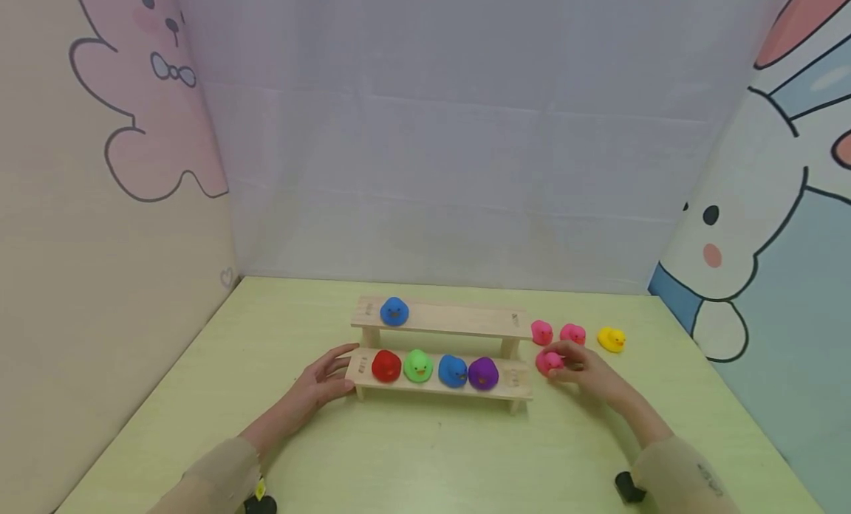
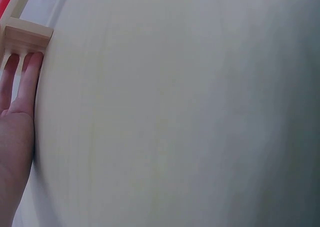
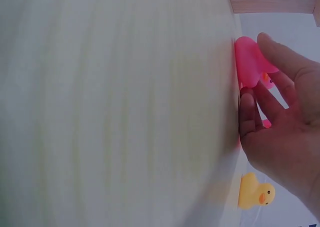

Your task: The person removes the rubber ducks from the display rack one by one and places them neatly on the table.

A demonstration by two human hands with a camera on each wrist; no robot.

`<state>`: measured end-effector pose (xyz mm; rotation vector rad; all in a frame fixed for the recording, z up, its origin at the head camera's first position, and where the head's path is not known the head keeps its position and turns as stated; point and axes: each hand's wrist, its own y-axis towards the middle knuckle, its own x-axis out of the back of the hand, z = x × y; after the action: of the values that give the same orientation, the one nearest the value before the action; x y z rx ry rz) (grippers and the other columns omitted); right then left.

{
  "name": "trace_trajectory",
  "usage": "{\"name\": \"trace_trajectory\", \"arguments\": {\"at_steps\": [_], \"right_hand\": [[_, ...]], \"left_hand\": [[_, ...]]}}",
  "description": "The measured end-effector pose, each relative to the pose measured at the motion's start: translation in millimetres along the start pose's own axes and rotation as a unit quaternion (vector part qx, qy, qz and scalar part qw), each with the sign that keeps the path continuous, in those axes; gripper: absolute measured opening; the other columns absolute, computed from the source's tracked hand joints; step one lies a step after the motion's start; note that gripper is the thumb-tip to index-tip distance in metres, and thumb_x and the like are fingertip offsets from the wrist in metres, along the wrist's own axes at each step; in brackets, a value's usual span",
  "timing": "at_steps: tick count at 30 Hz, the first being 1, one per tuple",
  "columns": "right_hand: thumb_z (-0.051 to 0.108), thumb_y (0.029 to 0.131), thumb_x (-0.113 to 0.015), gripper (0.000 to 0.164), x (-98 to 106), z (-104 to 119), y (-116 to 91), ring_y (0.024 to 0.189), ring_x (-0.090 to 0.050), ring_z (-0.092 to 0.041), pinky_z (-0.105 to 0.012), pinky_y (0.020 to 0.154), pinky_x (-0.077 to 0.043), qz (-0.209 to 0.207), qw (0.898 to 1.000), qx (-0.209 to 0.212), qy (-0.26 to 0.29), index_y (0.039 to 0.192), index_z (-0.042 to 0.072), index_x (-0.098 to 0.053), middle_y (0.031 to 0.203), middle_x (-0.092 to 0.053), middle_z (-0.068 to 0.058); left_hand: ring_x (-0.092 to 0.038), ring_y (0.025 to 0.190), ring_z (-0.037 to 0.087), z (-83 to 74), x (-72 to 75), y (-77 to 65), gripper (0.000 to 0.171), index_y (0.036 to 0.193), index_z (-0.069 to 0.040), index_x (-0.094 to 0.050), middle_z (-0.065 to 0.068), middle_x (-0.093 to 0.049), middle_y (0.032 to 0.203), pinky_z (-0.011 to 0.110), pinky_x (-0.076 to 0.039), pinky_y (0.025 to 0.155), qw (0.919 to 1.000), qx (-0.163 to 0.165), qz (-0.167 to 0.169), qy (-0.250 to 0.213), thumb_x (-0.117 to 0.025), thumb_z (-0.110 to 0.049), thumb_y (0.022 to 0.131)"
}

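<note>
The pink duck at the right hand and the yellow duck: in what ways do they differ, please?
The pink duck is pink; the yellow duck is yellow.
The pink duck is held by the right hand; the yellow duck stands untouched.
The pink duck is nearer the lower shelf; the yellow duck is farther right.
Both are toy ducks.

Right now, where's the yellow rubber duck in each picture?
Head: the yellow rubber duck is right of centre, the farthest-right duck.
Left wrist: not in it.
Right wrist: near the bottom-right corner.
Shared landmark: the pale wooden shelving, in the middle, top left and top right, in that order.
</note>
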<state>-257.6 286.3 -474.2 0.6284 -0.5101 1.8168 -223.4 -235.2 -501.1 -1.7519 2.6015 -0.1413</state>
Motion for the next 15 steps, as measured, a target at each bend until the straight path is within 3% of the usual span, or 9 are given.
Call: {"name": "trace_trajectory", "arguments": {"at_steps": [9, 15], "right_hand": [[0.033, 0.092, -0.069, 0.062, 1.9, -3.6, 0.2, 0.127, -0.049, -0.035, -0.059, 0.109, -0.04, 0.04, 0.998, -0.03, 0.047, 0.146, 0.011, -0.046, 0.146, -0.049, -0.019], [0.032, 0.091, -0.069, 0.064, 4.0, -4.1, -0.9, 0.132, -0.046, -0.037, -0.061, 0.111, -0.037, 0.049, 0.997, -0.04, 0.054, 0.147, 0.012, -0.045, 0.15, -0.045, -0.02]], "left_hand": [[-0.052, 0.134, 0.024, -2.0, -0.4, -0.9, 0.067, 0.155, -0.021, -0.028, 0.019, -0.037, 0.155, 0.026, -0.052, 0.098, 1.0, 0.005, -0.002, 0.0, -0.06, -0.017, 0.096], [-0.054, 0.132, 0.02, -2.0, -0.2, -1.0, 0.067, 0.155, -0.02, -0.028, 0.019, -0.037, 0.155, 0.026, -0.052, 0.098, 1.0, 0.004, 0.0, -0.005, -0.06, -0.016, 0.096]]}}
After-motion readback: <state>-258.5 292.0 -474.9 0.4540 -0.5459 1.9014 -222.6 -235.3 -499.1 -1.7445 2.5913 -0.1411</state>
